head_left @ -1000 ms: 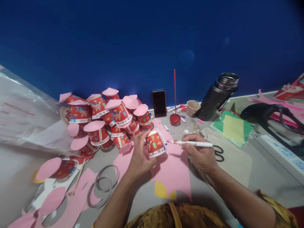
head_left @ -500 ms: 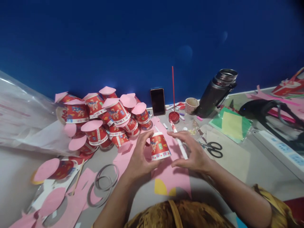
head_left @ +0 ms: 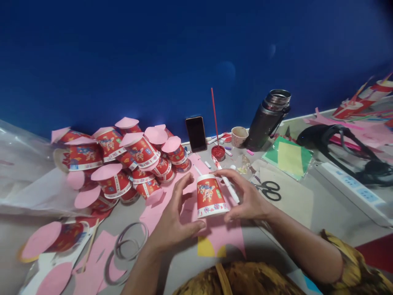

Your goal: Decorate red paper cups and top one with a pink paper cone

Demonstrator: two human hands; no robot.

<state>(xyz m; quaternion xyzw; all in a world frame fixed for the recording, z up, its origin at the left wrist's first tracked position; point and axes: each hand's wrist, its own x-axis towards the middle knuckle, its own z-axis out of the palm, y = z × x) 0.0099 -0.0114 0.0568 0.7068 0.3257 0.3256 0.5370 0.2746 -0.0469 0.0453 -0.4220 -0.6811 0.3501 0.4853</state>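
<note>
An upside-down red paper cup (head_left: 211, 194) with a white top edge and flowered lower band is between my hands. My right hand (head_left: 250, 200) holds its right side, with the index finger near the top and thumb by the lower edge. On the left, my left hand (head_left: 173, 217) is spread, its fingers and thumb apart with a gap to the cup. A white pen-like stick with a red tip (head_left: 229, 188) shows between my right index finger and thumb; whether the hand grips it is unclear. Pink paper (head_left: 235, 235) lies beneath.
Red cups with pink paper discs (head_left: 143, 151) are piled at left. Behind stand a phone (head_left: 196, 134), a red dish with a stick (head_left: 218, 153), a paper cup (head_left: 238, 137) and a black flask (head_left: 267, 123). Scissors (head_left: 270, 190) and a power strip (head_left: 353, 192) lie right; grey rings (head_left: 125, 254) lie left.
The cup has turned and looks larger. My left hand has come away from its side, while my right fingers have closed in on it. The view has shifted slightly right.
</note>
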